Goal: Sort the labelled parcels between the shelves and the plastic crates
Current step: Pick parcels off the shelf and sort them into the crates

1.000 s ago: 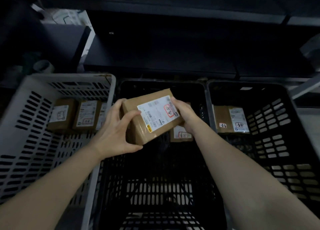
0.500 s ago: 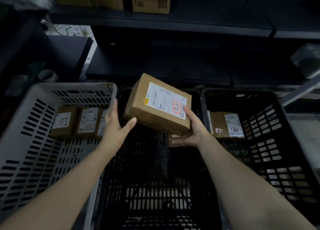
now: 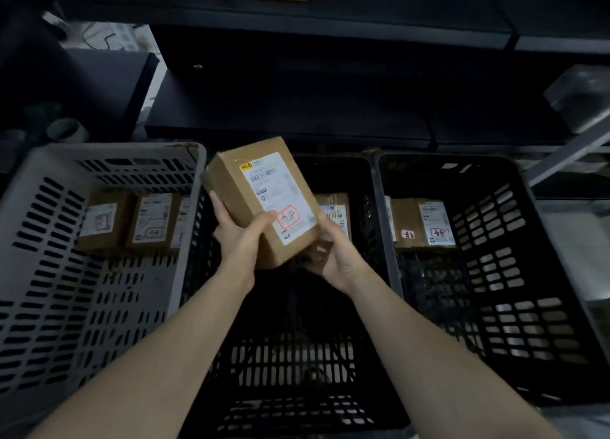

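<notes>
At frame centre my left hand (image 3: pixel 236 240) and right hand (image 3: pixel 336 257) both grip one labelled parcel (image 3: pixel 260 201) above the middle black crate (image 3: pixel 297 356) of three, grey crate (image 3: pixel 99 151) left, second black crate (image 3: pixel 495 273) right, one shelf (image 3: pixel 297 12) along the top.

Grey slotted plastic crate (image 3: pixel 99 151) left, black plastic crate (image 3: pixel 297 356) centre, another black crate (image 3: pixel 528 273) right (brown cardboard parcels (image 3: pixel 422 222) in each); dark shelves (image 3: pixel 297 108) behind.
</notes>
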